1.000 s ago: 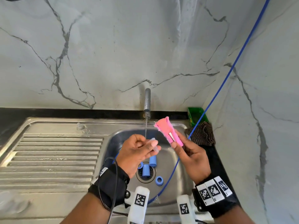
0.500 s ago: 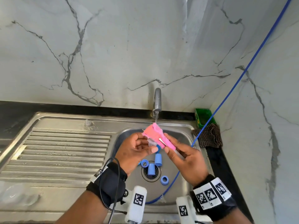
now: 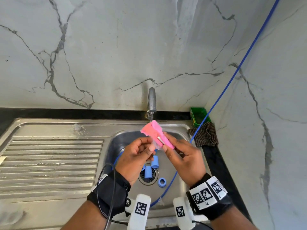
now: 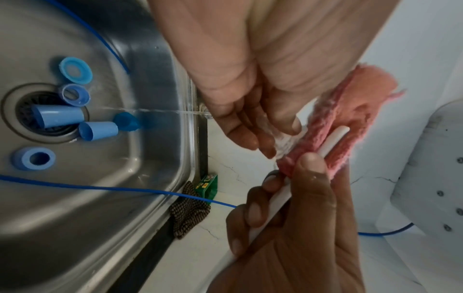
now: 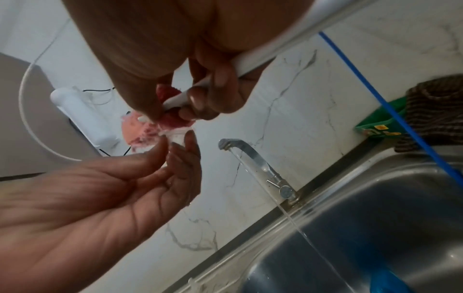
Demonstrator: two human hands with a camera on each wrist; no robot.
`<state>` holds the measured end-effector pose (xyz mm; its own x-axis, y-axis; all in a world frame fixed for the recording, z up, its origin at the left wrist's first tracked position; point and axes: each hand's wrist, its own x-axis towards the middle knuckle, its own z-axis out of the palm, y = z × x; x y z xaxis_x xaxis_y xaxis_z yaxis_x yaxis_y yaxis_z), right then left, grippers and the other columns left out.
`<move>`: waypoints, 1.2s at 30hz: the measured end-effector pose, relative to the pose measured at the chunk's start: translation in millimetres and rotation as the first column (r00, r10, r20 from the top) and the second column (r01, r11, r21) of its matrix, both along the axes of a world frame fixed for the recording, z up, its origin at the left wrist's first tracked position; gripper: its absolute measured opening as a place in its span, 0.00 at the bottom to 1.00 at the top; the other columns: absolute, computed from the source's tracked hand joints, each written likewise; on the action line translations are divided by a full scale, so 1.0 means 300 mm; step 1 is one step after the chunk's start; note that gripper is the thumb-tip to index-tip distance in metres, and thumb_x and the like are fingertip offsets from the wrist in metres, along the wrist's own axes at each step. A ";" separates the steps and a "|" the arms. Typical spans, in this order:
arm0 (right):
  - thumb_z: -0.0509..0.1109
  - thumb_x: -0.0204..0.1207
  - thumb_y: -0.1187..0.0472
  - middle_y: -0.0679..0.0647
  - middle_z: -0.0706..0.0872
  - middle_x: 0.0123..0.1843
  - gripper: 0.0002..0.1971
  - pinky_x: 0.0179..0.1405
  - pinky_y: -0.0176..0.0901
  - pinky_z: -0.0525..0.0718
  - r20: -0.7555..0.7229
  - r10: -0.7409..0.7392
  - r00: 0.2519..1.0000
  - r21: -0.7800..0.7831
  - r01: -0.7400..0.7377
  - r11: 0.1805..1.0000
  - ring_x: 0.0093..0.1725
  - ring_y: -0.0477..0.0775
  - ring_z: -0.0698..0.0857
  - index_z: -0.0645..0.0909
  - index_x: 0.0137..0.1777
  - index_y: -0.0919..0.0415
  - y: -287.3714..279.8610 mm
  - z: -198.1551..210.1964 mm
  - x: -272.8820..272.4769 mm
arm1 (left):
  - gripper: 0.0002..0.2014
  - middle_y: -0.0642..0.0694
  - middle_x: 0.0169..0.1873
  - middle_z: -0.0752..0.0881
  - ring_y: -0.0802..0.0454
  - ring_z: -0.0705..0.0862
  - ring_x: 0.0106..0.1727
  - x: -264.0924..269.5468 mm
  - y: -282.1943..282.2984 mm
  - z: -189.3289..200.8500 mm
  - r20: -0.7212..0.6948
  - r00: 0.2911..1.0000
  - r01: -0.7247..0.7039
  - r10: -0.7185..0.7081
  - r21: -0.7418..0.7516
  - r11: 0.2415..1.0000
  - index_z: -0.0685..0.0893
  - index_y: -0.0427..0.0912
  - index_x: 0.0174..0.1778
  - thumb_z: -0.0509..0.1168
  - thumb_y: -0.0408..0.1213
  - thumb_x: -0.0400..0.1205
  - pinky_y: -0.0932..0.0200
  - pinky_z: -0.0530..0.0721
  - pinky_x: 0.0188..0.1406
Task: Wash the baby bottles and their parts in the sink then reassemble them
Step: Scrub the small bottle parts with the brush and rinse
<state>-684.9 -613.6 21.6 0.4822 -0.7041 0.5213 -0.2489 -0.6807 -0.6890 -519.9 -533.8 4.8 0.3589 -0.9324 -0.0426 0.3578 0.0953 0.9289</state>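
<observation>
Person is standing at the sink (image 3: 93,128), both hands up over the basin, just in front of the tap (image 3: 152,101). Tap is running, thin stream dropping into the basin behind the hands.

Right hand (image 3: 184,161) is gripping a pink sponge brush (image 3: 157,132) by its white handle, thumb & fingers curled round the handle, sponge head pointing up toward the tap spout. Left hand (image 3: 135,156) is pinching a small clear teat (image 4: 285,141) betw. thumb & fingertips, holding it right against the lower part of the sponge. Teat is see-through and partly hidden by the fingers, so its shape isn't clear.

Down in the basin, below the hands, blue bottle parts are lying round the drain (image 3: 147,175): one blue tube (image 3: 147,172) is lying across the drain grate, a second blue tube (image 3: 155,161) is touching it on the tap side, a blue ring (image 3: 162,182) is sitting just beside the drain, on the side away from the tap. Left wrist view is showing more blue pieces bunched by the drain: a wide cap (image 4: 75,70), another ring (image 4: 75,94).

A blue cable (image 3: 232,77) is running down from the wall right of the tap, across the basin. Right of the tap, at the counter's back corner, a green box (image 3: 198,116) w/ a dark checked cloth (image 3: 206,136) just in front of it. Ribbed draining board is stretching off left of the tap.
</observation>
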 end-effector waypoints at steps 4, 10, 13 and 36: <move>0.75 0.78 0.55 0.48 0.88 0.46 0.23 0.44 0.33 0.84 0.006 0.017 1.000 -0.018 -0.017 1.000 0.42 0.45 0.88 0.83 0.74 0.48 -0.022 0.006 -0.006 | 0.14 0.36 0.41 0.84 0.51 0.81 0.39 -0.040 -0.026 0.000 -0.062 0.998 0.005 -0.005 -0.006 1.000 0.84 0.28 0.60 0.66 0.34 0.84 0.57 0.84 0.45; 0.76 0.78 0.56 0.49 0.88 0.45 0.22 0.42 0.38 0.86 0.006 0.049 0.999 -0.073 -0.049 0.996 0.40 0.47 0.88 0.83 0.73 0.47 -0.049 0.015 -0.018 | 0.13 0.41 0.35 0.84 0.52 0.80 0.36 -0.082 -0.058 0.024 -0.109 0.994 -0.015 0.020 0.046 0.999 0.87 0.32 0.48 0.56 0.26 0.89 0.58 0.83 0.40; 0.78 0.77 0.59 0.49 0.87 0.43 0.23 0.43 0.27 0.81 -0.016 0.064 0.998 -0.111 -0.066 0.992 0.38 0.42 0.85 0.84 0.72 0.49 -0.043 0.017 -0.013 | 0.13 0.39 0.33 0.79 0.51 0.75 0.34 -0.092 -0.063 0.021 -0.055 0.997 -0.050 0.056 0.106 0.993 0.84 0.34 0.43 0.57 0.28 0.90 0.56 0.77 0.37; 0.72 0.80 0.55 0.46 0.85 0.37 0.20 0.38 0.21 0.75 -0.066 0.073 0.995 -0.165 -0.083 0.983 0.33 0.40 0.80 0.84 0.73 0.49 0.094 0.052 0.103 | 0.17 0.51 0.19 0.73 0.56 0.70 0.20 -0.013 0.020 0.064 0.077 0.990 -0.132 0.117 0.229 0.964 0.75 0.39 0.31 0.54 0.28 0.88 0.63 0.69 0.23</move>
<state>-653.9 -585.5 37.3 0.5662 -0.5681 0.5972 -0.2273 -0.8040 -0.5494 -523.7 -527.9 23.9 0.4803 -0.8471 -0.2275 0.2975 -0.0866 0.9508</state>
